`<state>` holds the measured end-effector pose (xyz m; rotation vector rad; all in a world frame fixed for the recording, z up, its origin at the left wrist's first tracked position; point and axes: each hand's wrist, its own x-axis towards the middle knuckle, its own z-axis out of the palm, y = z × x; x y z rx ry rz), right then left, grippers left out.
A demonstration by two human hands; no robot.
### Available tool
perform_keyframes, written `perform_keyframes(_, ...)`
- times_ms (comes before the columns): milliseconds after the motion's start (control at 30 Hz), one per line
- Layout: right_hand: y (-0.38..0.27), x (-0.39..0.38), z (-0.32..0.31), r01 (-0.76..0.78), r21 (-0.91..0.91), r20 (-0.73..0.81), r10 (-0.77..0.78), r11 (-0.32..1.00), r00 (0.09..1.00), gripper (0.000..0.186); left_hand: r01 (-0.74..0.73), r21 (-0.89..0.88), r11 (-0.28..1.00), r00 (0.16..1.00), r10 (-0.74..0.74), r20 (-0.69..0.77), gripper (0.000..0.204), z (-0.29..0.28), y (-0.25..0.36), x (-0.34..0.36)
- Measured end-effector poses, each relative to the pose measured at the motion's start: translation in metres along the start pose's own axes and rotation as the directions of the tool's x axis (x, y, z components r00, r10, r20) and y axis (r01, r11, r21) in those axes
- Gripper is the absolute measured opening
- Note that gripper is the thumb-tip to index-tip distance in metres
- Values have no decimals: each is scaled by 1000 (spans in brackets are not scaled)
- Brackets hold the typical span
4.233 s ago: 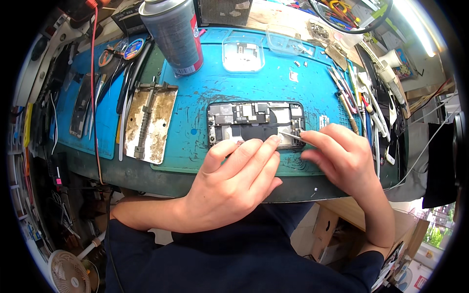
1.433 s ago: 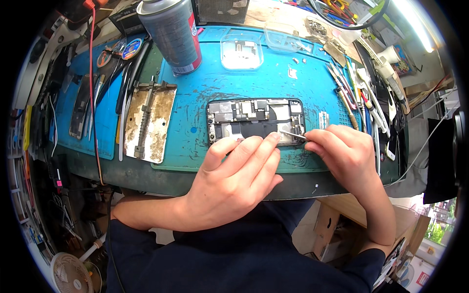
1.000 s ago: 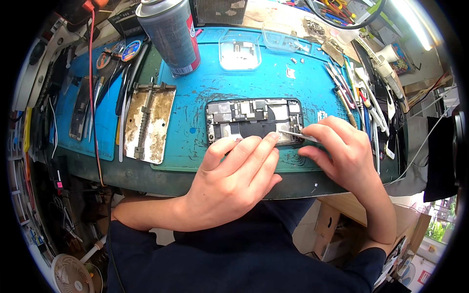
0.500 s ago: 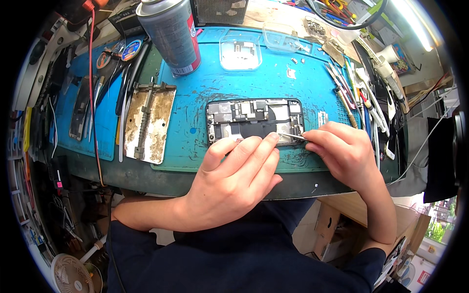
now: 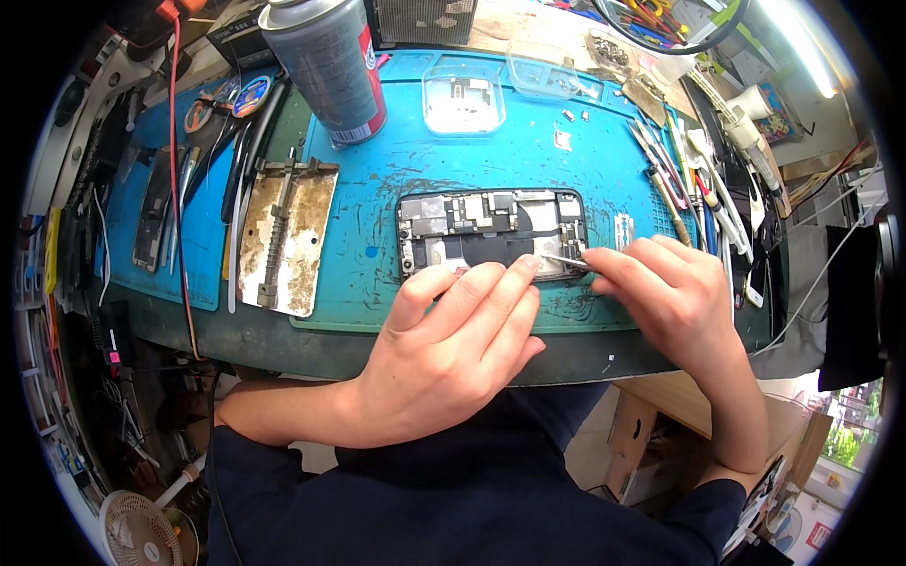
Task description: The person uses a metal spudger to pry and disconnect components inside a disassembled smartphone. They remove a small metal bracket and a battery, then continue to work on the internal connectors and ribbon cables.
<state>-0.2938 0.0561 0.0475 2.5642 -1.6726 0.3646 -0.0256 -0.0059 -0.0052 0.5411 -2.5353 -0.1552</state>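
Observation:
An opened smartphone (image 5: 491,226) lies on the blue mat, its circuit board, black battery and small parts exposed. My left hand (image 5: 462,344) rests over the phone's near edge, fingers stretched out, one fingertip down beside the metal tool's tip. My right hand (image 5: 665,288) is at the phone's right end, thumb and fingers pinching a thin silver metal tool (image 5: 564,260). The tool's tip touches or hovers over the lower right part of the phone; which one I cannot tell. My left hand hides part of the phone's near edge.
A spray can (image 5: 330,71) stands at the back left, near a metal board holder (image 5: 283,236). Clear plastic boxes (image 5: 463,121) with small parts sit at the back. Several hand tools (image 5: 703,189) lie to the right. A red cable (image 5: 176,141) hangs at the left.
My right hand has shifted slightly, and its fingers have moved a little along the metal tool. My left hand and the phone stay nearly where they were.

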Motion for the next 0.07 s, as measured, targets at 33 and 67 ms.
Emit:
perform_keyframes(33, 0, 0, 1, -13, 64, -6, 14, 998, 1000, 26, 1, -1, 1000, 1000, -1, 0, 46, 1, 0, 0)
perform_keyframes(67, 0, -1, 2, -25, 129, -11, 27, 991, 1000, 28, 2, -1, 1000, 1000, -2, 1, 46, 0, 0, 0)
